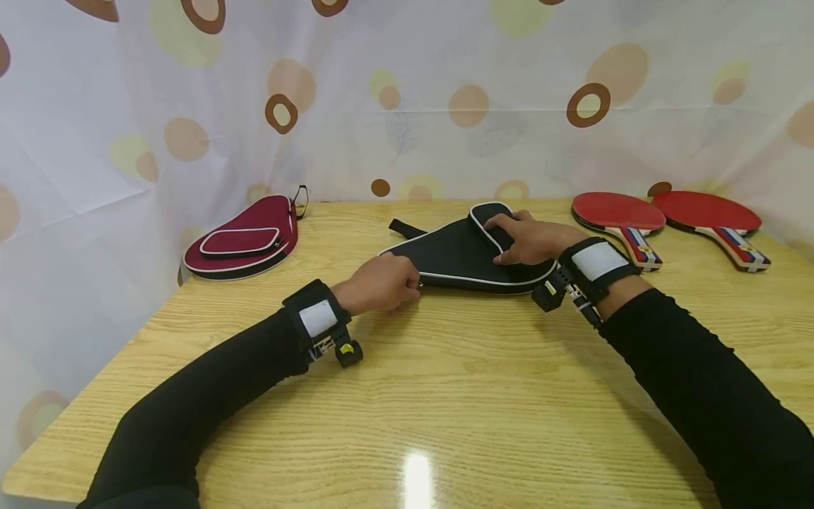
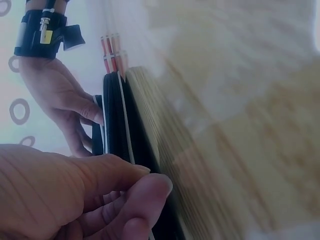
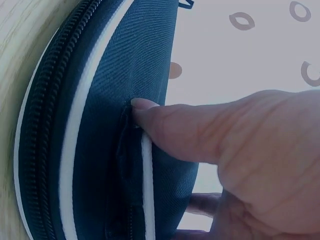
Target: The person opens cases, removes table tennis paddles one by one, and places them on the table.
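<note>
A black table tennis bat case (image 1: 445,251) with white piping lies flat on the wooden table, its narrow end to the left. My left hand (image 1: 384,283) is at the near side of that end; in the left wrist view its thumb and forefinger pinch at the case's zipped edge. A small metal bit of the zipper pull shows beside the fingers; the rest is hidden. On top, my right hand (image 1: 537,239) grips the case's raised pocket (image 1: 488,212), thumb (image 3: 165,122) on the near edge, fingers on the far side. The case's zipper teeth (image 3: 45,125) appear closed in the right wrist view.
A dark red bat case (image 1: 254,219) with a small pocket lies at the back left. Two red bats, one nearer (image 1: 617,210) and one farther right (image 1: 706,211), lie at the back right. Behind the table (image 1: 407,396) hangs a patterned curtain (image 1: 407,92).
</note>
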### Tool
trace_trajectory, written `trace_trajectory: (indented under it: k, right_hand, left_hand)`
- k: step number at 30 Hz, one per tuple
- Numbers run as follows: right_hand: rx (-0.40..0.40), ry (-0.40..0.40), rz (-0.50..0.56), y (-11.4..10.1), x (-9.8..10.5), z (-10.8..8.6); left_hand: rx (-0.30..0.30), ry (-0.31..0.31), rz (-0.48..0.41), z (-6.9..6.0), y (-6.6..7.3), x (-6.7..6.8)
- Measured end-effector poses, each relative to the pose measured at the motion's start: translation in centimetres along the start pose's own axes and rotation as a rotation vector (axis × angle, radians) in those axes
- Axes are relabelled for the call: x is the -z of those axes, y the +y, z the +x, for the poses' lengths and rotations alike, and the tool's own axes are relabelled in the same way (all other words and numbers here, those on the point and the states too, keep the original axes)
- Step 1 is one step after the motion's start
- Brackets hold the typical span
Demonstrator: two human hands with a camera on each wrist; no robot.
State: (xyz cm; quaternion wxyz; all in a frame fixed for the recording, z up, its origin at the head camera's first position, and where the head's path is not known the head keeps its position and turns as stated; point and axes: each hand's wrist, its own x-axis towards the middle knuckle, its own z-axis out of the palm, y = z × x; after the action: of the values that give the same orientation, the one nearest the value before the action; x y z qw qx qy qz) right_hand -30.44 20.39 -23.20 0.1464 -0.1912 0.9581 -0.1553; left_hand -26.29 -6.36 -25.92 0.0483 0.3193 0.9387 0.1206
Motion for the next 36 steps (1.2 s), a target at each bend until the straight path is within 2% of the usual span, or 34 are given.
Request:
trace_trajectory:
  k: [12, 18, 26, 36]
  right_hand:
    - [0.043, -0.006, 0.010, 0.9, 0.0, 0.5]
    - [0.059, 0.017, -0.016, 1.1, -0.1, 0.7]
    - [0.053, 0.044, -0.043, 1.4, -0.1, 1.0]
    - [0.027, 0.063, -0.082, 1.6, 0.3, 1.8]
  left_hand:
    - [-0.027, 0.006, -0.013, -0.5, 0.1, -0.3]
    - [-0.056, 0.019, -0.001, -0.7, 0.1, -0.4]
    - [-0.090, 0.045, -0.002, -0.9, 0.3, -0.4]
    - [-0.102, 0.033, -0.020, -1.0, 0.6, -0.2]
